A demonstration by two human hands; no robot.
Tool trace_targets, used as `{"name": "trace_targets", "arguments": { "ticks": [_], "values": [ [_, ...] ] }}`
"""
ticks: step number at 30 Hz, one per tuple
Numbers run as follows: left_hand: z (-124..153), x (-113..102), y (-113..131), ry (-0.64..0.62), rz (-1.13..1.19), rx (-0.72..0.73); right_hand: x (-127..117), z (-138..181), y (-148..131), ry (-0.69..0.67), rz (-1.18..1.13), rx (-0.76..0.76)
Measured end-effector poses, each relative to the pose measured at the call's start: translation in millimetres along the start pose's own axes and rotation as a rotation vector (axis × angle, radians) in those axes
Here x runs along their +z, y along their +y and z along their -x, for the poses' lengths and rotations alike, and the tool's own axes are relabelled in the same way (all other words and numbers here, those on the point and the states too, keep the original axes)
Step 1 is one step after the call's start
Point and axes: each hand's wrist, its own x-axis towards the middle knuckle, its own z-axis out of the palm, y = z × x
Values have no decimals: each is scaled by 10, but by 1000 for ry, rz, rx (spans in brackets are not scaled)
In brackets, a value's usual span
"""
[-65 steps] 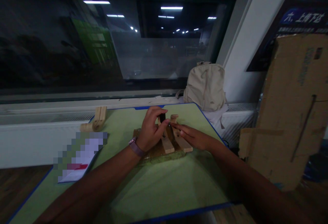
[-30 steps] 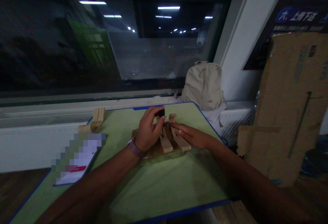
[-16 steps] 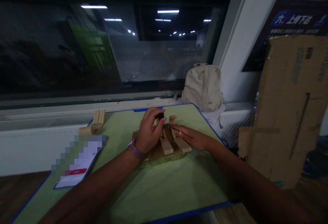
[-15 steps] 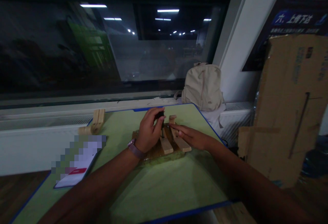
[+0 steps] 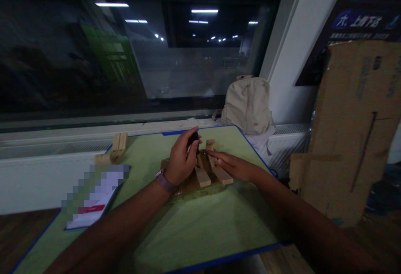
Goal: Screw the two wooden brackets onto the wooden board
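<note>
My left hand (image 5: 181,159) is closed round the black handle of a small screwdriver (image 5: 194,140), held upright with its tip down on a wooden assembly (image 5: 203,178) in the middle of the green mat (image 5: 194,228). The assembly is a dark board with two pale wooden slats (image 5: 224,176) on top. My right hand (image 5: 233,166) lies flat on the right slat, fingers stretched out toward the screwdriver's tip. A watch with a pink strap (image 5: 164,180) sits on my left wrist.
A second wooden piece (image 5: 115,148) lies at the mat's far left corner. A blurred paper card (image 5: 94,196) lies on the left. A beige backpack (image 5: 247,105) rests on the sill by the dark window. Large cardboard boxes (image 5: 347,132) stand on the right.
My left fingers have shifted round the screwdriver handle, as in turning it; the tool stays on the same spot. My right hand has kept still on the slat.
</note>
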Motion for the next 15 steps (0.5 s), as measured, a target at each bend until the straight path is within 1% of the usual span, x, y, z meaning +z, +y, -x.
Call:
{"name": "trace_targets", "arguments": {
  "ticks": [2,5,7,11,13,15],
  "values": [
    [20,17,-14,-8,74,-20,-2,-1,-6,0,-4,8],
    [27,16,-28,-33,135,-7,0,-1,0,-3,-7,2],
    [15,-1,-27,-27,111,24,4,1,13,-4,-5,-2],
    [-16,-30,3,36,-87,106,7,3,23,4,-16,-14],
    [-16,-24,16,39,-102,84,3,1,16,1,-17,-15],
    [-6,-5,18,24,-14,35,-1,-2,6,1,-13,-14]
  ]
}}
